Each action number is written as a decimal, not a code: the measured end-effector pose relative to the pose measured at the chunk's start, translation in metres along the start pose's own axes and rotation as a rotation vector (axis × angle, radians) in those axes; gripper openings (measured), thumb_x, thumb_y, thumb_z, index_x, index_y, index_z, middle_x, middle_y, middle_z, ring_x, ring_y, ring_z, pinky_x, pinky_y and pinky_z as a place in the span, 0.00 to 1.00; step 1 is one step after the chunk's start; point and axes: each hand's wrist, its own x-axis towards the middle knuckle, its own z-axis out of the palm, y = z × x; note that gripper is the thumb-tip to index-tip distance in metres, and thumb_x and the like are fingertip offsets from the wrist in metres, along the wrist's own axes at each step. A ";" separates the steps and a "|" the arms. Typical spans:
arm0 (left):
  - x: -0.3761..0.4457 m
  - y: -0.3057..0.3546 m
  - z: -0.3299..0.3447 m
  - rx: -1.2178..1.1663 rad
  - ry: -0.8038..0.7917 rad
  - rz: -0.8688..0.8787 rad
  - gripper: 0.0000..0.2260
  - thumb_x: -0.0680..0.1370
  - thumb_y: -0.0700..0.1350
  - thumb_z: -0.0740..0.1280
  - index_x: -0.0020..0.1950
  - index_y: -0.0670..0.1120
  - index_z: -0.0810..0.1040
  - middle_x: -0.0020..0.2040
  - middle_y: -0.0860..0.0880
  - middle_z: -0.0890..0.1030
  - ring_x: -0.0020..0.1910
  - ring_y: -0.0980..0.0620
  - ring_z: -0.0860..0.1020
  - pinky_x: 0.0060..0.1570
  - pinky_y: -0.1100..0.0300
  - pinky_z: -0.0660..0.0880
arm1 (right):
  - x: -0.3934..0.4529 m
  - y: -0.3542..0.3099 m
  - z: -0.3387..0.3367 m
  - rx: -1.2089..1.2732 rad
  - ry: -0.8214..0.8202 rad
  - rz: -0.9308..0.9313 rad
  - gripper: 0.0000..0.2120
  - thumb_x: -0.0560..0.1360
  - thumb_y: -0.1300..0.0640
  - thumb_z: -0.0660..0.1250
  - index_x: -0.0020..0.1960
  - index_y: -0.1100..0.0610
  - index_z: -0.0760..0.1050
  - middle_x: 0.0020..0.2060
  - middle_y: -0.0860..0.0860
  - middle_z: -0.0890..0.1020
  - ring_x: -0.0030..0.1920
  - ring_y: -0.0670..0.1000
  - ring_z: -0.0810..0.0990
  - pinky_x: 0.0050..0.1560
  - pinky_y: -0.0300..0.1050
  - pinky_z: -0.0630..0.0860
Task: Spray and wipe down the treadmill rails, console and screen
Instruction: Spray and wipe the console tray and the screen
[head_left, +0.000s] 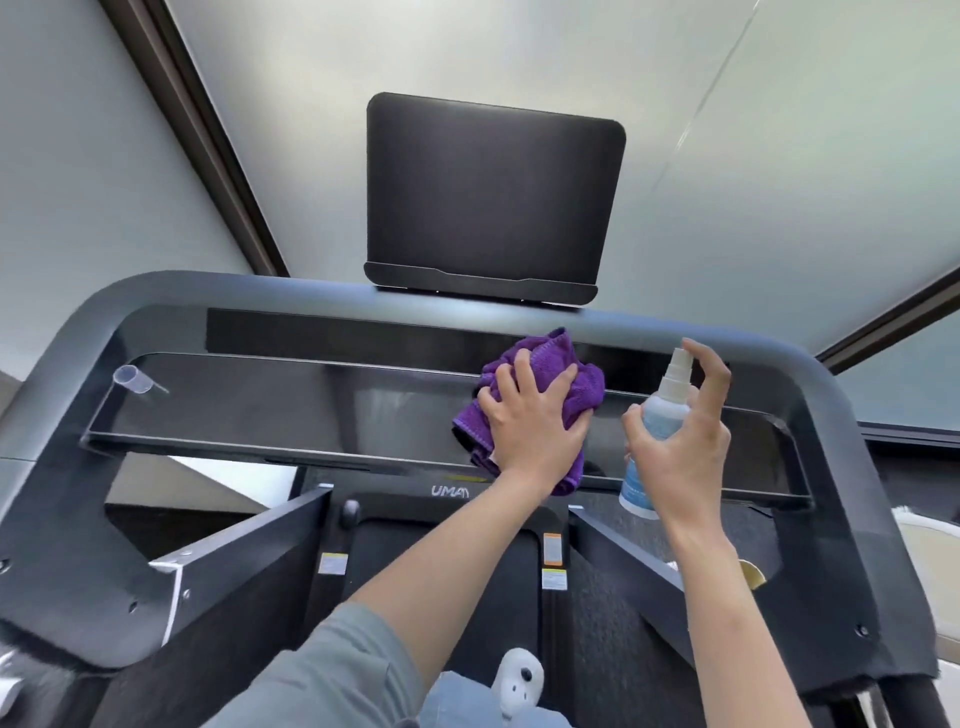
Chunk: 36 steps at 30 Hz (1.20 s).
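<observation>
My left hand (530, 415) lies spread on a crumpled purple cloth (589, 387) and presses it against the glossy black console (291, 400) right of its middle. My right hand (680, 441) grips a small white and blue spray bottle (657, 426) just right of the cloth, index finger raised over the nozzle. The dark screen (491, 195) stands upright above the console's back edge. The grey rail frame (62, 519) curves round both sides of the console.
A clear plastic cap (132, 378) lies at the console's far left end. The treadmill belt (447, 571) runs below between the slanted uprights. A white shoe (519, 680) shows at the bottom. Frosted wall panels stand behind the screen.
</observation>
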 end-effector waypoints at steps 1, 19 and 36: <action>-0.002 0.016 0.005 -0.008 -0.035 0.023 0.24 0.74 0.65 0.61 0.69 0.61 0.70 0.72 0.41 0.64 0.67 0.38 0.65 0.61 0.40 0.63 | 0.002 0.004 -0.006 -0.003 0.006 -0.018 0.32 0.73 0.70 0.69 0.68 0.46 0.62 0.33 0.48 0.75 0.29 0.49 0.78 0.32 0.43 0.80; 0.011 -0.126 -0.052 -0.005 0.051 -0.110 0.22 0.74 0.63 0.66 0.67 0.61 0.73 0.67 0.45 0.68 0.60 0.41 0.68 0.54 0.44 0.69 | 0.055 -0.040 0.054 0.020 -0.086 -0.170 0.34 0.70 0.71 0.65 0.68 0.44 0.61 0.27 0.60 0.77 0.28 0.60 0.79 0.37 0.50 0.80; 0.016 -0.169 -0.064 -0.009 0.021 0.056 0.22 0.72 0.63 0.68 0.65 0.61 0.75 0.64 0.45 0.71 0.58 0.42 0.71 0.52 0.45 0.71 | 0.085 -0.090 0.096 -0.115 0.304 -0.054 0.24 0.71 0.68 0.62 0.64 0.51 0.65 0.30 0.57 0.73 0.27 0.62 0.73 0.36 0.53 0.76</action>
